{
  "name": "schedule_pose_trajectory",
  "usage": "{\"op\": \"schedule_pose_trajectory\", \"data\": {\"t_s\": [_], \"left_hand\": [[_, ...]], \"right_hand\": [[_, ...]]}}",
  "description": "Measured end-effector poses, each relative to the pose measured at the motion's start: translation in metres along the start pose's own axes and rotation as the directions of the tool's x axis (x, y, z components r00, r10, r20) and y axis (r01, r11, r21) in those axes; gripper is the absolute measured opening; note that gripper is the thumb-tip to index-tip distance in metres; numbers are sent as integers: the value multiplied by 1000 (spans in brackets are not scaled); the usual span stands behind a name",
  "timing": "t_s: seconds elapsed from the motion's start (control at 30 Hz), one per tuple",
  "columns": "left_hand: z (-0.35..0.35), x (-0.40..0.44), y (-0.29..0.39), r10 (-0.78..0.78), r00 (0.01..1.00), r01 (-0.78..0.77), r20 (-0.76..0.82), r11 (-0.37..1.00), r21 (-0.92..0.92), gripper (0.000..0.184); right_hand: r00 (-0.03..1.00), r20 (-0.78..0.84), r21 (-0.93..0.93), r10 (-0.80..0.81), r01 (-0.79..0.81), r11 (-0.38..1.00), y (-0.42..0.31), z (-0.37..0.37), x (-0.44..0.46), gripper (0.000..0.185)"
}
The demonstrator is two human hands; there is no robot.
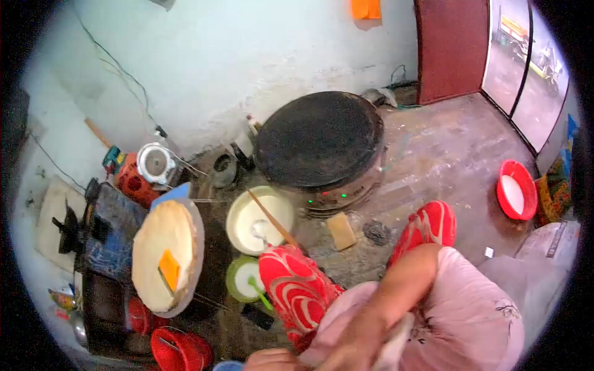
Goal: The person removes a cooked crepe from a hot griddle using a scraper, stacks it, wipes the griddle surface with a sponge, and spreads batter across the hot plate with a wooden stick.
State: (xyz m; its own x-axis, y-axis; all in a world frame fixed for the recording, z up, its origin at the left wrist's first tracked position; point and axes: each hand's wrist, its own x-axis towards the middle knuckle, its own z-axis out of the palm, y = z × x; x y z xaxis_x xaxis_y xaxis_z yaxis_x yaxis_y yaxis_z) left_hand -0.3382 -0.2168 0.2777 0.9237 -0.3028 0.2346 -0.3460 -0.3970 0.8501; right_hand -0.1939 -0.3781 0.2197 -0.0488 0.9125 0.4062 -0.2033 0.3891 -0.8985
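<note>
My right hand (352,349) is low in the view, smeared by motion, with its forearm crossing in front of pink clothing (470,315); its fingers cannot be made out. At the bottom edge, my left hand (269,360) shows only in part beside it, and what it holds, if anything, is hidden. Just above are two red patterned coverings (297,281) over the legs or feet. A cream bowl (232,232) of pale batter holds a wooden stick (272,217). Below it, a green bowl (232,281) contains white stuff and a green utensil (261,294).
A round black griddle (318,139) stands near the wall. Left are stacked flatbreads (148,247) with an orange-yellow item (169,270) on top, a blower (154,163) and a red bucket (179,352). A yellowish pad (341,231) lies centrally; a red basin (526,201) is at right.
</note>
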Motion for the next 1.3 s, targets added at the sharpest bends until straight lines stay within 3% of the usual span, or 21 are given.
{"op": "schedule_pose_trajectory", "data": {"t_s": [0.1, 0.2, 0.23, 0.27, 0.3, 0.33, 0.37, 0.4, 0.47, 0.5, 0.53, 0.6, 0.67, 0.73, 0.8, 0.83, 0.87, 0.93, 0.97, 1.13, 1.3], "left_hand": [[8, 5, -8, 43, 999, -43, -13, 998, -49, 71], [35, -1, -28, 15, 994, -27, -109, 993, -114, 71], [53, -17, -54, -309, 935, 197, -174, 860, -471, 47], [70, -31, -81, -598, 771, 210, -220, 564, -798, 26], [68, -16, -74, -578, 799, 228, -167, 547, -805, 26], [63, -4, -62, -586, 784, 71, -204, 412, -908, 36], [55, 9, -47, -613, 756, -86, -230, 256, -963, 47], [49, 21, -42, -651, 720, -238, -240, 92, -967, 57], [51, 9, -60, -434, 822, -264, -369, 283, -922, 60], [46, 15, -51, -377, 897, -250, -232, 3, -968, 59], [48, 14, -57, -361, 909, -228, -209, -9, -974, 59], [51, -4, -76, -496, 813, -257, -303, 160, -953, 53], [55, 0, -87, -593, 737, -167, -326, 308, -937, 53], [60, 11, -99, -647, 699, -56, -304, 374, -926, 52], [66, 19, -109, -676, 683, 30, -276, 404, -914, 51], [68, 23, -113, -683, 680, 63, -265, 415, -908, 51], [70, 26, -116, -694, 676, 99, -250, 421, -902, 51], [72, 31, -123, -711, 665, 152, -231, 431, -889, 50], [74, 33, -126, -718, 661, 177, -218, 432, -884, 50], [80, 40, -143, -749, 641, 286, -170, 438, -852, 48], [86, 49, -156, -762, 635, 370, -124, 441, -818, 47]], "right_hand": [[985, 14, 433, 174, -163, 887, -24, -7, -7, 59], [944, 106, 796, 313, -269, 543, -54, -8, -11, 60], [941, 122, 815, 317, -277, 509, -57, -7, -9, 61], [942, 111, 779, 317, -280, 561, -54, -8, -7, 61], [970, 74, 557, 230, -231, 798, -33, -12, -5, 50], [989, 36, 278, 140, -145, 950, -13, -16, -3, 41], [999, 45, -167, -19, 26, 986, 7, -24, 5, 36], [971, -9, -577, -238, 189, 795, 1, -24, 5, 30], [884, 174, -801, -433, 383, 460, 10, -27, 11, 25], [895, 179, -847, -409, 352, 399, 3, -26, 7, 23], [902, 189, -881, -387, 330, 339, -5, -19, 6, 22], [860, 142, -903, -490, 315, 292, -11, -13, 7, 22], [938, 54, -759, -342, 261, 596, -18, -13, 5, 21], [946, 48, -736, -322, 252, 629, -11, -23, 2, 22], [929, 64, -821, -365, 257, 509, -1, -30, 3, 26], [948, -53, -876, -313, 106, 471, -6, -25, -1, 27], [948, -57, -879, -314, 102, 465, -4, -26, -1, 27], [882, -172, -716, -439, 194, 671, 3, -28, 1, 23], [930, -259, -734, -261, -14, 679, 6, -27, -5, 17], [944, -209, -727, -255, 24, 686, 45, -46, -17, 17], [961, -265, -714, -75, -144, 685, 43, -47, -28, 17]]}}
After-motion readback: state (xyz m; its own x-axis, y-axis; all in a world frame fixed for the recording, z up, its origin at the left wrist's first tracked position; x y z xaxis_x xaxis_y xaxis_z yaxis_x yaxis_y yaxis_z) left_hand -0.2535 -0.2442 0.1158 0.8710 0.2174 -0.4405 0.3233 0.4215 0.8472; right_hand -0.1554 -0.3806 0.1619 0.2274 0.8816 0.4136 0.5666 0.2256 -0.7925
